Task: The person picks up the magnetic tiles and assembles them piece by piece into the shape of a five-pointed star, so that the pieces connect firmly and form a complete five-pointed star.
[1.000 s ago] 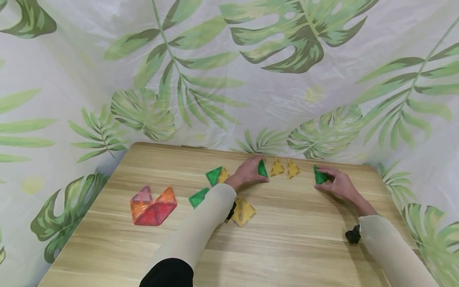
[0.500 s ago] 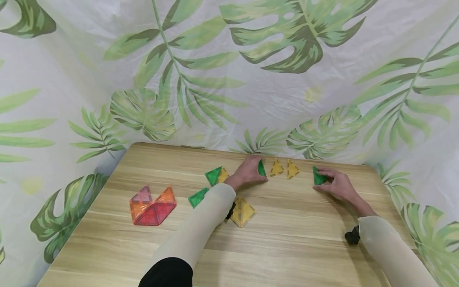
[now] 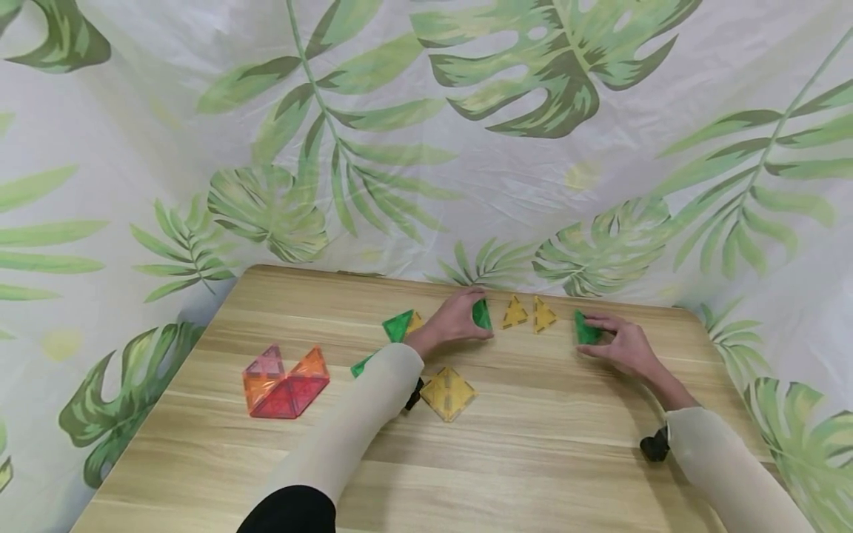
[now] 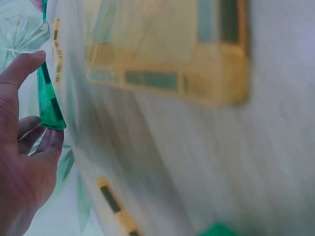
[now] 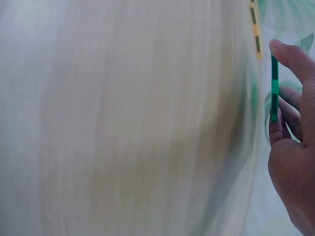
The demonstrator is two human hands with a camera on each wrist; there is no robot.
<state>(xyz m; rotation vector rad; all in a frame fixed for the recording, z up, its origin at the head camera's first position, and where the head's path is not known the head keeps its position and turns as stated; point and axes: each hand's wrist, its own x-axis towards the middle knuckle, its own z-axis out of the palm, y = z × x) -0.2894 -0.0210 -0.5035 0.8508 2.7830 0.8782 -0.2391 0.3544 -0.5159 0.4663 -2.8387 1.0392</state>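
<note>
Between thumb and fingers my left hand (image 3: 451,318) pinches a green triangular magnetic tile (image 3: 481,314) near the table's back edge. The left wrist view shows that green tile (image 4: 50,101) gripped by its edges, seen at a slant. Farther right, my right hand (image 3: 625,342) pinches a second green triangular tile (image 3: 586,329); in the right wrist view this tile (image 5: 274,88) appears edge-on between thumb and fingertips. Two yellow triangular tiles, one on the left (image 3: 514,313) and one on the right (image 3: 543,315), lie on the table between my hands.
Yellow tiles joined in a diamond (image 3: 449,394) lie near my left wrist. Left of that arm are a green tile (image 3: 398,326) beside a yellow one, another green tile (image 3: 360,366) partly under the sleeve, and a cluster of red, orange and pink tiles (image 3: 275,400). A leaf-print cloth (image 3: 373,148) hangs behind the table.
Both hands have shifted slightly left, each still holding its green tile. My left forearm has moved left, uncovering more of the yellow diamond and covering more of the lower green tile.
</note>
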